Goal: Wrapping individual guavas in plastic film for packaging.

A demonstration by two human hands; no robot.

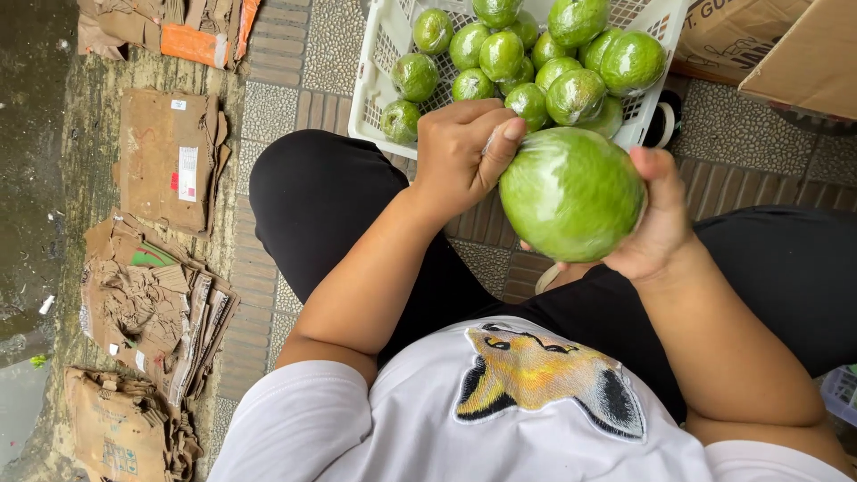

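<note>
A large round green fruit (571, 192) wrapped in clear film sits between both my hands above my lap. My right hand (662, 219) cups it from the right and underneath. My left hand (460, 152) grips its upper left side, thumb pressing the film against the skin. Just beyond the hands stands a white plastic basket (375, 80) holding several smaller green fruits (500, 55), each wrapped in the same film.
Cardboard boxes (786, 45) stand at the top right. Flattened, torn cardboard pieces (170, 156) lie on the wet ground at the left. My legs in black trousers (312, 196) spread over the paved floor either side of the basket.
</note>
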